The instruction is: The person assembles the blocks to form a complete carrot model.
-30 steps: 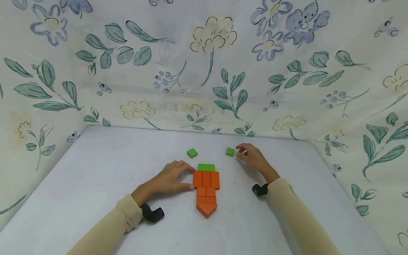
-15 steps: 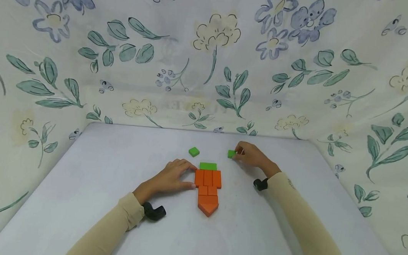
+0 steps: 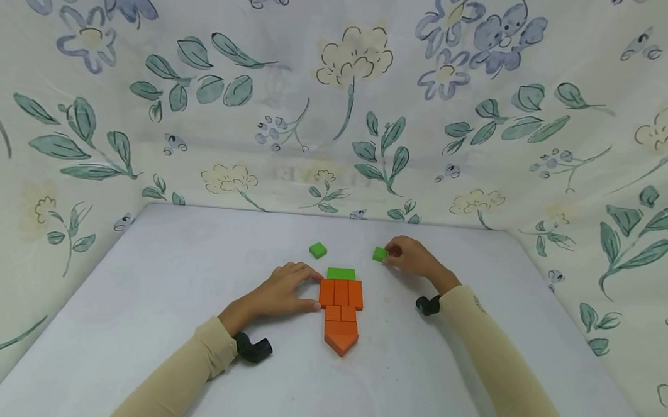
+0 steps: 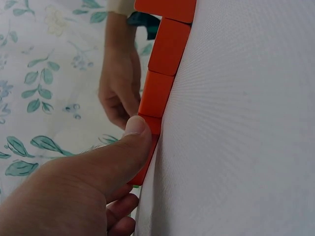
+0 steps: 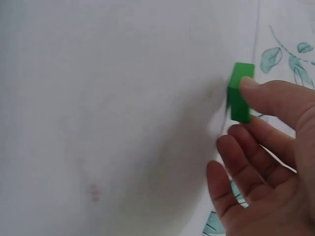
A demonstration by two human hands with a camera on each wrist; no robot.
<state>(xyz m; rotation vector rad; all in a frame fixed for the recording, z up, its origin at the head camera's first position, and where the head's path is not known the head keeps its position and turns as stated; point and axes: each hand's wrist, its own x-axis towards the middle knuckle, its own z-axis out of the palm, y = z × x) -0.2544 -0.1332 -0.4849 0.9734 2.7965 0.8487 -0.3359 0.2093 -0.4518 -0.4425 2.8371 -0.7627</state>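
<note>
Orange blocks lie together on the white table, ending in a pointed block (image 3: 341,336) nearest me, with a green rectangular block (image 3: 341,274) against the far side. My left hand (image 3: 278,290) spans the left orange block (image 3: 326,293), its thumb at the near end and forefinger at the far end. In the left wrist view, that thumb (image 4: 135,130) presses against the row's orange side. Further right, my right hand (image 3: 413,258) pinches a small green block (image 3: 379,254) by its right side. The right wrist view shows the thumb against this green block (image 5: 242,73).
Another small green block (image 3: 318,250) lies behind and left of the orange shape. A floral cloth (image 3: 294,105) rises along the back and sides of the white table (image 3: 196,239). Each wrist carries a black device (image 3: 254,348).
My right hand has moved slightly left onto the small green block and taken hold of it. The left hand stays by the orange blocks. The head view has shifted a little.
</note>
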